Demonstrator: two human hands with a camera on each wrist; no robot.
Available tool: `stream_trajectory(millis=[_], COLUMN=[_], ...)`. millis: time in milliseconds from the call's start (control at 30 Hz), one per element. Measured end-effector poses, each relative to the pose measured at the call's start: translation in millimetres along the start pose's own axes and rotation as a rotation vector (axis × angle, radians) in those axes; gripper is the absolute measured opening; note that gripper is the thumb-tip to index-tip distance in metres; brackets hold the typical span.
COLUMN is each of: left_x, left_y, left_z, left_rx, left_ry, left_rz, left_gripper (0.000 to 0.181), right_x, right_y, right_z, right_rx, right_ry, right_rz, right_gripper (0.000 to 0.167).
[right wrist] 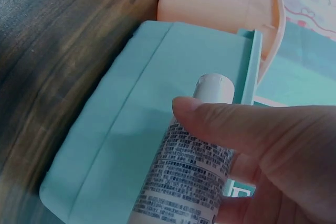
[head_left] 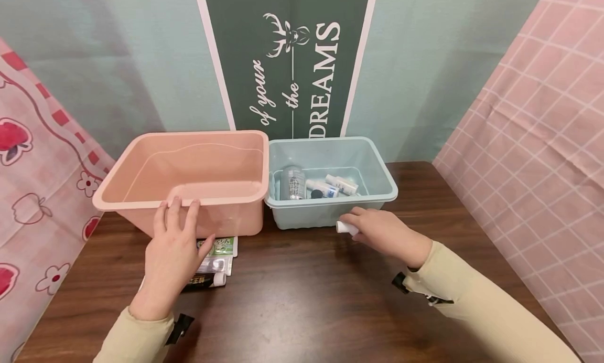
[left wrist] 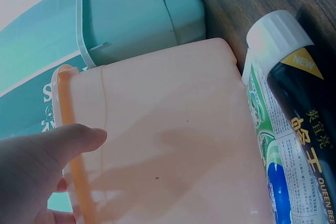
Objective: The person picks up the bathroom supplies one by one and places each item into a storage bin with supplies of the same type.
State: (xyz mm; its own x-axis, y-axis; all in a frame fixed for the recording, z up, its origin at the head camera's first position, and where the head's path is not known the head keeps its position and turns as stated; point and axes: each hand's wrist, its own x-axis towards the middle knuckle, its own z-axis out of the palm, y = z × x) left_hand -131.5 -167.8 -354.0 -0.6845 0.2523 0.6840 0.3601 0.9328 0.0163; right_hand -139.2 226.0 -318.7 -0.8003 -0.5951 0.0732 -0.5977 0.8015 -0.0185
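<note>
My right hand [head_left: 384, 234] pinches a small white bottle [right wrist: 184, 171] with dense printed text and a white cap, just in front of the blue bin [head_left: 325, 213]. Its thumb lies across the bottle near the cap. My left hand [head_left: 172, 258] rests at the front rim of the pink bin [head_left: 236, 219], its fingertips over the edge and the thumb spread apart outside. Below that hand lie a black tube with a white cap [left wrist: 281, 38] and a green-and-white pack [head_left: 224, 246], partly hidden by it.
Inside the blue bin are a grey-capped clear container [head_left: 293, 183], white bottles [head_left: 342, 184] and a dark round cap [head_left: 316, 194]. Both bins stand side by side on the brown wooden table [head_left: 292, 305]. Curtains [head_left: 533, 142] enclose the back and sides.
</note>
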Motion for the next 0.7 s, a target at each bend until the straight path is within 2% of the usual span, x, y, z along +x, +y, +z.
stream_trajectory(millis=[467, 700], left_x=[3.8, -0.2], left_y=[3.4, 2.8], left_z=[2.7, 0.5], left_rx=[0.031, 0.038], left_ry=[-0.037, -0.019], left_rz=[-0.034, -0.03], left_gripper=[0.072, 0.075], right_x=[-3.6, -3.0], right_y=[2.2, 1.7], right_z=[-16.9, -22.2], right_rx=[0.009, 0.012], right_ry=[-0.029, -0.017], right_rz=[0.023, 0.006], right_gripper=[0.039, 0.04])
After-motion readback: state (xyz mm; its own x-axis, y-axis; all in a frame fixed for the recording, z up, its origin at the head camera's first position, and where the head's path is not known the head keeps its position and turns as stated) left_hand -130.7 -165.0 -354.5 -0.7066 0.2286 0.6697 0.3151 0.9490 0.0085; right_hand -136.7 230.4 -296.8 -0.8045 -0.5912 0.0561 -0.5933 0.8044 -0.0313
